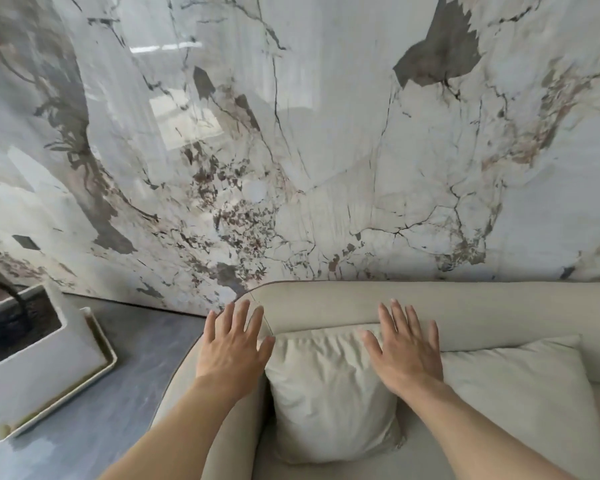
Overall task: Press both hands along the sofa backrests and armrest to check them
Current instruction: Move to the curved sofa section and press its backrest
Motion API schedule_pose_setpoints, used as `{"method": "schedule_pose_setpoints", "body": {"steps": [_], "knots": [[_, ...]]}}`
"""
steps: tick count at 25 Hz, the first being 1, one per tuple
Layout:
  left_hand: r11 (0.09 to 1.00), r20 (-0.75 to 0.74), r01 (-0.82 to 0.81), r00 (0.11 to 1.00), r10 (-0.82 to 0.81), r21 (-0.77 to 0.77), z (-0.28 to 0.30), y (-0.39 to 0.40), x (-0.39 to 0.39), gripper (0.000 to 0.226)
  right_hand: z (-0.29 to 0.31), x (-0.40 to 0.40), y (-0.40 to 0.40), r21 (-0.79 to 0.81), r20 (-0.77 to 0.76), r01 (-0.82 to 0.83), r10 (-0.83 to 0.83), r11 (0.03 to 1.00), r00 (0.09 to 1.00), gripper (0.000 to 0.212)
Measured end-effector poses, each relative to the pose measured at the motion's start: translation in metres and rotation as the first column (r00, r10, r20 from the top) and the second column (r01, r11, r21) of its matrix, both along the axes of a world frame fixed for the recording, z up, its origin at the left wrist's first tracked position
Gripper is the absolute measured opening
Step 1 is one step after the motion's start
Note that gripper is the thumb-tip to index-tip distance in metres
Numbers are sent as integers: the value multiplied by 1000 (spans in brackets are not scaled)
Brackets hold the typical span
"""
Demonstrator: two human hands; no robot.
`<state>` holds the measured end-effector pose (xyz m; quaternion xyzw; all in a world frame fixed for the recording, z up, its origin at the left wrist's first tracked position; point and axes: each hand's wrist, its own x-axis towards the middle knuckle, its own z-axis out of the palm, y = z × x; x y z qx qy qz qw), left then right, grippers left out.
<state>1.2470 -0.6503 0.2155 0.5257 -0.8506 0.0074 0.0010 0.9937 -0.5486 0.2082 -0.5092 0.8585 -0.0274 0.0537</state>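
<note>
Two bare hands lie flat, fingers spread, gripping nothing, on a beige sofa filling the frame from 5 to 7 o'clock. Left hand sits on the rounded corner where armrest meets backrest, fingertips pointing twd 12. Right hand rests at the backrest's front edge, palm over the top of a pale cushion, thumb on the cushion fabric. Hands are well apart, cushion top between them. Whether either is pressing hard: can't tell. A 2nd cushion leans against the backrest at 4 o'clock, just beside the right wrist. Behind the backrest, from 9 thru 3, stands a glossy marble wall w/ grey and brown veins. At 8 o'clock, on grey floor, a white square planter sits in a shallow tray; plant leaves show at the left edge.
</note>
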Motion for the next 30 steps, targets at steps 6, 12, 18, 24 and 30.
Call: {"method": "schedule_pose_setpoints", "body": {"steps": [6, 12, 18, 24, 30], "knots": [[996, -20, 67, 998, -66, 64, -116, -104, -47, 68, -97, -20, -83, 41, 0, 26, -26, 999, 1000, 68], [996, -41, 71, 997, -69, 54, -232, -160, -99, 74, -215, -48, -148, 3, 10, -2, 2, 1000, 1000, 72], [987, -73, 93, 992, -103, -129, -281, -172, -106, 79, -291, -49, -173, -234, -153, 12, -49, 972, 987, 76], [980, -52, 118, 990, -128, -160, -281, -197, -115, 80, -301, -58, -198, -315, -176, 32, -91, 949, 980, 78], [977, -39, 137, 989, -146, -165, -281, -231, -129, 80, -306, -69, -227, -350, -182, 44, -114, 936, 977, 78]]}}
